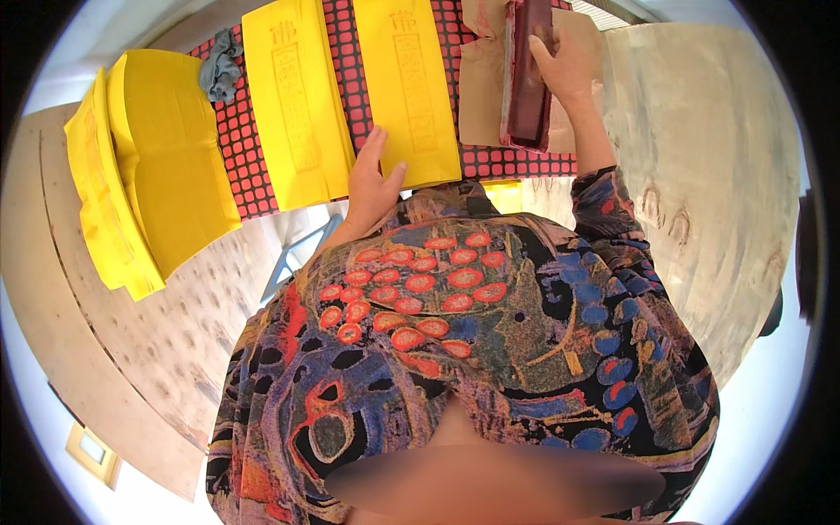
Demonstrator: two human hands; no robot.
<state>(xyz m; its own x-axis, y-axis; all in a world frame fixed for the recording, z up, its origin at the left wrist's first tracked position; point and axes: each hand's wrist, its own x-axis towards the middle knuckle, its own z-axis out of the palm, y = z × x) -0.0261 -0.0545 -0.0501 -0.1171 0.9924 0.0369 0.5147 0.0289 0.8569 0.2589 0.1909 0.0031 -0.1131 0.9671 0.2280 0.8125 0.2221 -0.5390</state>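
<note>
As seen in the head view: dark-red oblong block (528, 114), one; lies on or just above brown paper (481, 96), cannot tell which; gripped from the right by right hand (564, 66), thumb over the upper face, other fingers partly hidden, apparently clamped along the edge, probably for steady control. Glossy, straight-sided, reddened at the rim.

Printed yellow paper (407, 87), folded; placed just left of the block, near end under left hand (376, 179), fingers extended and thumb spread apart, seemingly to keep it from sliding. Smooth, creased, marked with a faint reddish column.

Second printed yellow paper (297, 114), likewise long and flat; set alongside, perhaps for easy reach.

Patterned cloth (249, 166), red and black, rounded-square motif; spread beneath, possibly as padding.

Grey rag (221, 66), crumpled, soft. Yellow folded sheets (171, 149), far left, bent, drooping toward the pale wooden surface (700, 131).
</note>
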